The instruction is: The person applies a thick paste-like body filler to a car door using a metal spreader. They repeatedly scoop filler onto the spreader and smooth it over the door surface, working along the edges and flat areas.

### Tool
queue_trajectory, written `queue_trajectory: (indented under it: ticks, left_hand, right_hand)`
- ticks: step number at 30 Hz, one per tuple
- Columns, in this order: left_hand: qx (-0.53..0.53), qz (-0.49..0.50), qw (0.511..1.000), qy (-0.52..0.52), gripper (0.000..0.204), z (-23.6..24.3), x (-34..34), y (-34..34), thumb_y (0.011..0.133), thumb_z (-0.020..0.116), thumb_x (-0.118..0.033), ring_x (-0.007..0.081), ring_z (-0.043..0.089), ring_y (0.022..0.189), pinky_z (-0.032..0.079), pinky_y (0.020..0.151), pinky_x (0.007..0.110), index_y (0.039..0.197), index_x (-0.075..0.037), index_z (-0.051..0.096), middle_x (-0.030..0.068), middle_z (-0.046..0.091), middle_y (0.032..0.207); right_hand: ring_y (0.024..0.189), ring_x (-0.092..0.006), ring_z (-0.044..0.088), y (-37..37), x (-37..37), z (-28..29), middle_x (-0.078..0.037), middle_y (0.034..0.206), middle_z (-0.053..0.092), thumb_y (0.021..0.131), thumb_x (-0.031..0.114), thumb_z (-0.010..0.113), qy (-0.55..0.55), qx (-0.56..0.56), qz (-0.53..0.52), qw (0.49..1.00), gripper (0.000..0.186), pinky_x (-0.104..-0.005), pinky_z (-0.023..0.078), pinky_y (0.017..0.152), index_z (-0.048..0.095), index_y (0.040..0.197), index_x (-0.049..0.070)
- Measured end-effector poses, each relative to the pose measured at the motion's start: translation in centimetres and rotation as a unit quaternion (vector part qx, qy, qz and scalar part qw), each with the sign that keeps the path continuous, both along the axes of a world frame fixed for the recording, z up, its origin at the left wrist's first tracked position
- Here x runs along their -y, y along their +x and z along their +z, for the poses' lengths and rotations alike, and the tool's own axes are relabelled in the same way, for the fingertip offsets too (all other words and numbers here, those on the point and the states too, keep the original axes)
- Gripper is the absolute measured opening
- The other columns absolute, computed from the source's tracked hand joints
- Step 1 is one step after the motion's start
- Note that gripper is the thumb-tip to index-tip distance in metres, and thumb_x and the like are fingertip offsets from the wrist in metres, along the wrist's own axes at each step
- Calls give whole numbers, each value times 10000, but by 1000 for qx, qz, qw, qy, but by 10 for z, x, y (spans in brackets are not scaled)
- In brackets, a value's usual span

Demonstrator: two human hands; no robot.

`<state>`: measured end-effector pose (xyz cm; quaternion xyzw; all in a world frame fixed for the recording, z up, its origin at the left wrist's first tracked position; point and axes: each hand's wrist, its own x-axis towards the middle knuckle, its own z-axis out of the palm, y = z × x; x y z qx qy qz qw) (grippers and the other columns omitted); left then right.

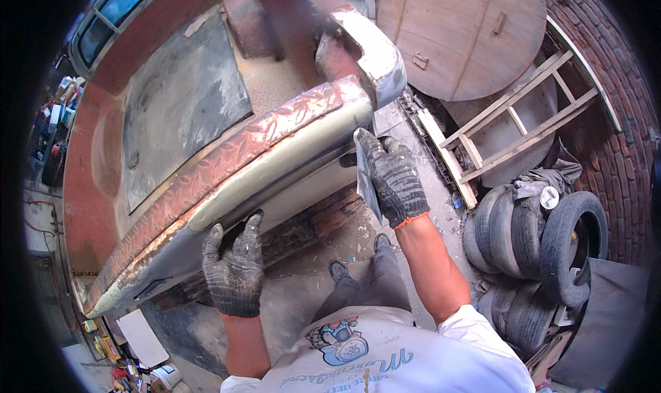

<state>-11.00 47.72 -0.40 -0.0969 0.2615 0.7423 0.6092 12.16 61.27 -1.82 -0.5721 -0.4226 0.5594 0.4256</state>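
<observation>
The person wears a white short-sleeved T-shirt. On its chest there is a printed cartoon picture in blue, with some red and yellow, and under it a line of blue cursive writing. The sleeves end above the elbows, so both forearms are bare. Each hand has a knitted work glove of dark grey speckled yarn, dirty with pale dust. The left hand (234,272) glove has a cuff with a thin orange-red edge, and the right hand (394,179) glove has the same orange-red edge at the wrist. Lower down the person wears grey trousers and dark shoes.
</observation>
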Motion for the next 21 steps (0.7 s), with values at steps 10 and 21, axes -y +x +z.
queue_trajectory:
  ticks: [10, 21]
  left_hand:
    - [-34, -32, 994, 101, 452, 18, 3, 1, 927, 482, -99, 395, 413, 1281, 389, 1093, 428, 1297, 146, 395, 314, 429, 1343]
    - [-153, 7, 971, 181, 448, -7, 15, 15, 861, 533, -103, 311, 493, 1227, 356, 1101, 436, 1271, 70, 490, 208, 542, 1286]
  right_hand:
    - [633, -207, 576, 0, 8, 37, -151, 677, 599, 915, 278, 591, 40, 30, -40, 998, 329, -354, 451, 600, 634, 910, -48]
    - [681, -241, 579, 6, 19, -7, -147, 838, 606, 938, 115, 510, 384, 261, -80, 882, 168, -357, 465, 604, 600, 1045, 22]
